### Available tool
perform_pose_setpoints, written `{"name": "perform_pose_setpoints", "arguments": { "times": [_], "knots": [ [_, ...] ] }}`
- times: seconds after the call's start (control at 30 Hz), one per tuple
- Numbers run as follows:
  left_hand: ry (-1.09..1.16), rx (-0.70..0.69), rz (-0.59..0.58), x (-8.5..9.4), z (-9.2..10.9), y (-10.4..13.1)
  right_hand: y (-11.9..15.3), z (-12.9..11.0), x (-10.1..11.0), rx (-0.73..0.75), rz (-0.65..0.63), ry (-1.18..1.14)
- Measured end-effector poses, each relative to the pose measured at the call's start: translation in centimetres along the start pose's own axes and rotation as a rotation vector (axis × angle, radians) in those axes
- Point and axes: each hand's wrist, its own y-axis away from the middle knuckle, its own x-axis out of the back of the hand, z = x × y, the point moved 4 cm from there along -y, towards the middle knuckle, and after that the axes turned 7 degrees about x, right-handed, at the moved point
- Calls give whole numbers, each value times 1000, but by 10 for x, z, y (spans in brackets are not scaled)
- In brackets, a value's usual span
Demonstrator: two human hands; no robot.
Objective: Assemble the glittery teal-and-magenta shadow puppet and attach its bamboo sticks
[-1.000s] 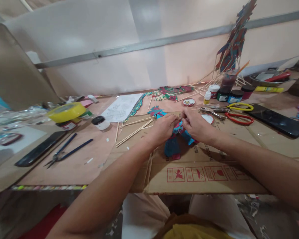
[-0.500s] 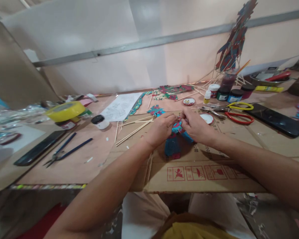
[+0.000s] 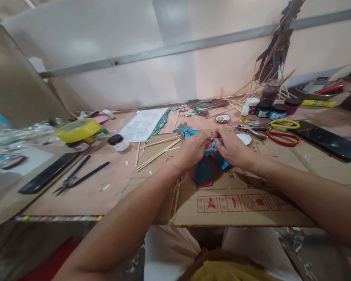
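Note:
Over the cardboard sheet (image 3: 222, 187), both hands meet at a blue-and-red painted cut-out figure (image 3: 202, 171). My left hand (image 3: 194, 149) is closed, its fingertips pinched at the figure's upper part. Close beside it, my right hand (image 3: 228, 146) is also closed, thumb and fingers pressed together at the same spot. Fingers hide the middle of the figure, and any small part between them cannot be made out. A dark blue panel with a pink end hangs below the hands, and a brighter blue piece shows under the right hand. Another blue piece (image 3: 184, 128) lies just beyond the left hand.
Thin wooden sticks (image 3: 158, 155) lie left of the hands. Pliers (image 3: 71, 182), yellow tape (image 3: 77, 130) and a small jar (image 3: 118, 143) are farther left. Scissors (image 3: 282, 137), a phone (image 3: 329, 141), paint jars (image 3: 277, 112) and a tall painted figure (image 3: 276, 50) stand or lie at right.
Both hands stay pinched at the figure with only slight finger movement. The brighter blue piece under the right hand shows a little more. The view has shifted slightly.

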Motion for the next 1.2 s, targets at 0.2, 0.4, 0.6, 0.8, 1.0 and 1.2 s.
{"name": "perform_pose_setpoints", "arguments": {
  "times": [0.2, 0.4, 0.6, 0.8, 1.0, 1.2],
  "knots": [
    [58, -64, 83, 2, -1, 1, 1, -3, 0, -13, -12, -10],
    [150, -117, 159, 7, 4, 4, 2, -11, 5, -13, 16, -53],
    [84, -113, 185, 5, 2, 6, 4, -12, 1, -63, 25, -115],
    [88, -59, 88, 2, 1, 2, 2, -6, 1, 8, 23, -8],
    [48, -35, 29, 3, 0, -2, 2, -3, 2, 32, 5, 23],
    [101, -49, 81, 6, 2, 0, 3, -9, 3, 33, 29, 10]
  ]
}}
